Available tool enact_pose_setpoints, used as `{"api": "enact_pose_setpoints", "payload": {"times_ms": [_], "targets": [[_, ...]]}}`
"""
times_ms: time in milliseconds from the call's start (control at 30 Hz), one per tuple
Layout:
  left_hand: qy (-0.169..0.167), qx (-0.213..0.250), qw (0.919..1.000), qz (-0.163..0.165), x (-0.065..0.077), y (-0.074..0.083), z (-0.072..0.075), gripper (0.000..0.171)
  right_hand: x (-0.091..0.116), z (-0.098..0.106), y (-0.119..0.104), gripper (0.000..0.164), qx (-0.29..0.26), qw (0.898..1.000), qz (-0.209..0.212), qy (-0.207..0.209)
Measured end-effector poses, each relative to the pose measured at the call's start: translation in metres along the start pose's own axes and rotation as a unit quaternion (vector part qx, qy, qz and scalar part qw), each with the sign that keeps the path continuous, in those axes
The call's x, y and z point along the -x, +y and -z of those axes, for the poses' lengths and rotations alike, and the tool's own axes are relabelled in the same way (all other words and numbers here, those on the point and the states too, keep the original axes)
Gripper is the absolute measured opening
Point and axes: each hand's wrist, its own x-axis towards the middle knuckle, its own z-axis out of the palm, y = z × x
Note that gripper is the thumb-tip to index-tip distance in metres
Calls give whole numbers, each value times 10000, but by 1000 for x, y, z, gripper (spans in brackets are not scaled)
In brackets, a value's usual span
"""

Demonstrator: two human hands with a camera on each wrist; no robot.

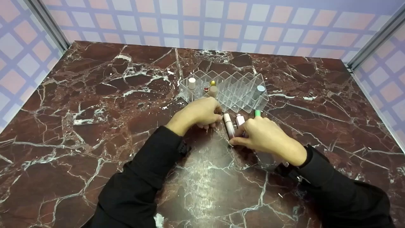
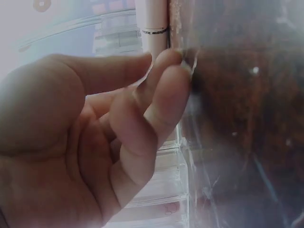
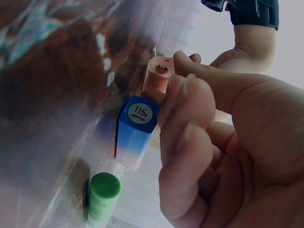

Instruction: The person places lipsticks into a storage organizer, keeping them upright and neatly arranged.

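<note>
Head view: right of centre, the right hand [image 1: 262,134] pinches a pale tube [image 1: 228,125] on the tabletop [image 1: 95,133]. Left wrist: the left hand [image 2: 90,147], loosely curled, grasps nothing. Right wrist: a blue-ended lipstick [image 3: 135,130] lies left of centre.

A checked pastel wall [image 1: 240,27] spans the head view's top; one grey post [image 1: 48,24] slants at upper left; another post [image 1: 376,40] at upper right. A dark red, white-veined tabletop [image 1: 63,126] spreads across centre and bottom.
</note>
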Motion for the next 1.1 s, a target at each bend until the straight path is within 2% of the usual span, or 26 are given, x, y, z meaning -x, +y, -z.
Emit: {"api": "enact_pose_setpoints", "payload": {"times_ms": [133,533,733,933,1100], "targets": [[128,-122,9998,-65,-1,-1,-1,32,-1,-1,0,26,-52,9999,-81,-115],[52,50,9996,-276,-2,-6,-2,31,-2,-2,-1,25,-189,9996,-72,-182],[-18,630,9973,-364,-4,-9,-1,25,-1,-2,-1,24,-285,9994,-63,-200],[36,1404,9889,-486,-3,-11,1,22,-1,-3,-2,28,-420,9986,-172,-255],[137,1731,9837,-461,-3,-12,2,21,-3,-4,-3,30,-398,9983,-340,-252]]}}
